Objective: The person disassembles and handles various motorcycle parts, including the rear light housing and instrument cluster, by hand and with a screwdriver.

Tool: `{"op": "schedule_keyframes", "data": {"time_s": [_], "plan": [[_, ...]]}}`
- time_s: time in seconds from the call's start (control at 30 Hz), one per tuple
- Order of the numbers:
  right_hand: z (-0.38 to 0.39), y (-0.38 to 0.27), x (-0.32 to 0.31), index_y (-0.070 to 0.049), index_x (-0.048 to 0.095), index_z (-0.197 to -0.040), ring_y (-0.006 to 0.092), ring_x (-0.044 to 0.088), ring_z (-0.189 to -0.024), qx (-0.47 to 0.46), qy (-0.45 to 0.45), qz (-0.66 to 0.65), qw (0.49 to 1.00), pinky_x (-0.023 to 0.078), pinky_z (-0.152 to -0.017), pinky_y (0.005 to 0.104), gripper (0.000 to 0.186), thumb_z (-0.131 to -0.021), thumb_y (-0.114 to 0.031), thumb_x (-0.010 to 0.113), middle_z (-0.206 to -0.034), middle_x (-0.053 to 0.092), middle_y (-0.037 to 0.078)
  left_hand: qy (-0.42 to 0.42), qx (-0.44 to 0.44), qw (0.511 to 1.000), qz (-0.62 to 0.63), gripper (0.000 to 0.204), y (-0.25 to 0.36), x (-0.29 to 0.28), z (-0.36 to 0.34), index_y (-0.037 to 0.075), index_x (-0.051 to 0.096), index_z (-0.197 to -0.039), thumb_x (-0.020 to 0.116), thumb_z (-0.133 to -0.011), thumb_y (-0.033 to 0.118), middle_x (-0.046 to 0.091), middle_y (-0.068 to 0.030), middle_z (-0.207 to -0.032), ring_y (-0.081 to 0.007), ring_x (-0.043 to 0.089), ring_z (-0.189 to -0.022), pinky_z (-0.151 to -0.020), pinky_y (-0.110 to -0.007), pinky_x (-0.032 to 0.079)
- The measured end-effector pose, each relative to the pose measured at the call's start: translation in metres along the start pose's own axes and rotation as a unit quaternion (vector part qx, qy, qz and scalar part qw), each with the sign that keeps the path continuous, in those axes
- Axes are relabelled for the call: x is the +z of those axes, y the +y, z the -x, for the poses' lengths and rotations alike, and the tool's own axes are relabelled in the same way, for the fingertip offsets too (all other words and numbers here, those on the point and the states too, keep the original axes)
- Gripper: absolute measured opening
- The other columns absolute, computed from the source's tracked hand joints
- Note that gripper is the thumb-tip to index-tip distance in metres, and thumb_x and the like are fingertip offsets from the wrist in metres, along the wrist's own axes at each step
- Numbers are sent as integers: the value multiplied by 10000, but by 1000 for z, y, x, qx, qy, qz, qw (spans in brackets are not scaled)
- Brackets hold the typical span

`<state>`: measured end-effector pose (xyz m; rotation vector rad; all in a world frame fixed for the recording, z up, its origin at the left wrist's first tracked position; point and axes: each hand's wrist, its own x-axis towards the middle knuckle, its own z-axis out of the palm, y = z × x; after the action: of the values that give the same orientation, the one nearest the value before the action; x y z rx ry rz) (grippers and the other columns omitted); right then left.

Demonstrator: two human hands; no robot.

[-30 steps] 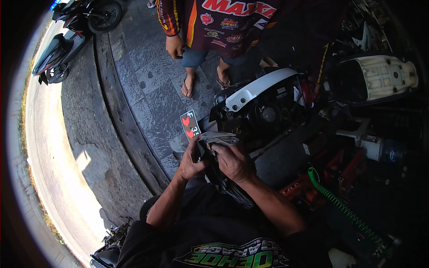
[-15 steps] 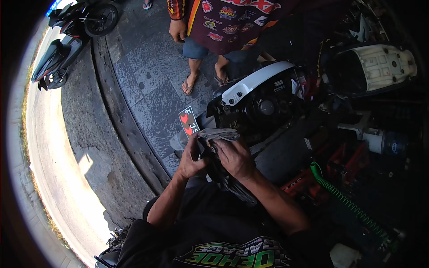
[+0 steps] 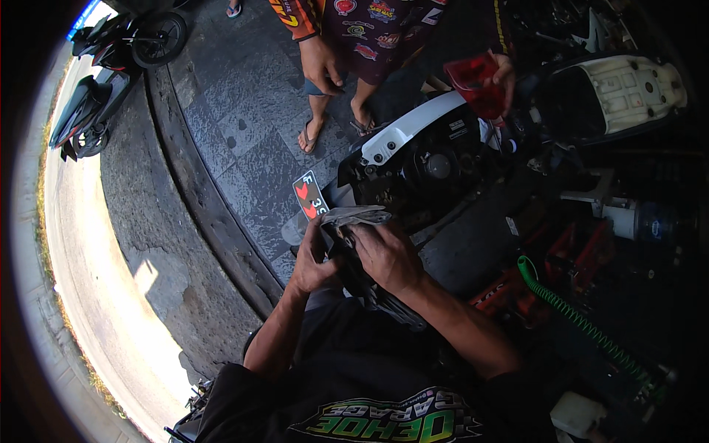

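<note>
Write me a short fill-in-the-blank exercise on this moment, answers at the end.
The person's left hand and ____ hold the dark part.
The cover in the co-worker's raised hand is coloured ____.
The long curved panel is coloured ____.
The coiled hose is coloured ____.

Missing words: right hand; red; white; green.

A black fabric shirt [image 3: 332,362] is worn, its wide short sleeves ended near the elbows. Across the front a colourful lettered print [image 3: 391,422] is carried: large block letters are shaded from green into yellow, and smaller silver-white letters are set beside them. The design is edged by a pale angular outline, and its right end is filled with a black-and-white chequered patch. Both forearms, the left hand [image 3: 314,262] and the right hand [image 3: 385,255] are left bare. The right sleeve is largely lost in shadow, so its hem can hardly be judged.
</note>
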<state>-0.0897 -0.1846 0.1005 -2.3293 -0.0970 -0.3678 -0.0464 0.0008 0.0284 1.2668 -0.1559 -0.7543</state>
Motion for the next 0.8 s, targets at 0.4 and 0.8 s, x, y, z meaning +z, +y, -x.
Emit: {"op": "schedule_keyframes", "data": {"time_s": [0.4,0.8], "plan": [[1,13,-4,-11,671,-1130,306,624,-949,-20,8,22,1000,518,-825,411,256,-877,-11,636,-1029,649,132,-16,-20,999,-39,856,3,4,-7,-7,360,-1473,743,-713,89,534,-100,-1330,-208,498,-1278,-1102,-363,388],[-1,8,-19,36,685,-1048,331,654,-965,35,40,-31,998,535,-825,419,228,-823,73,685,-1028,666,167,-60,-25,997,50,890,16,13,-15,-18,333,-1500,717,-703,81,503,-100,-1394,-214,464,-1326,-1132,-374,355]]}}
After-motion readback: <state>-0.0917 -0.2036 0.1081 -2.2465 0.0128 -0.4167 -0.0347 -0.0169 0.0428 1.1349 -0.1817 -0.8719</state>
